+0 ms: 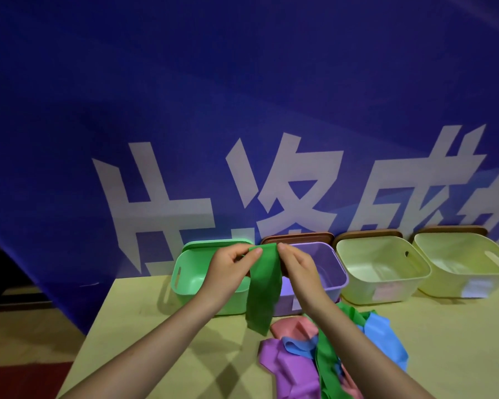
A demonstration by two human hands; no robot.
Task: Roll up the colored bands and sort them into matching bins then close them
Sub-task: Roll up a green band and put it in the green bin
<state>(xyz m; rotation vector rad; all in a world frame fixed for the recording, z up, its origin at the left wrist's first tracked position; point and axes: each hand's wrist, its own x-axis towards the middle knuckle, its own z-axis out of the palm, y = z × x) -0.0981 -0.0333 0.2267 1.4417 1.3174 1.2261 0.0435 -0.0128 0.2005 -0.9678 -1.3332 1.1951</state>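
Observation:
A green band hangs in the air in front of the bins, its top end pinched between my left hand and my right hand. The band's tail runs down under my right forearm into a heap on the table. That heap holds a pink band, a blue band and a purple band. Behind my hands stand an open green bin and an open purple bin, side by side.
Two open pale yellow bins stand to the right. Lids lean behind the bins against a blue banner wall: a green lid and brown lids. The wooden table ends at the left over a floor.

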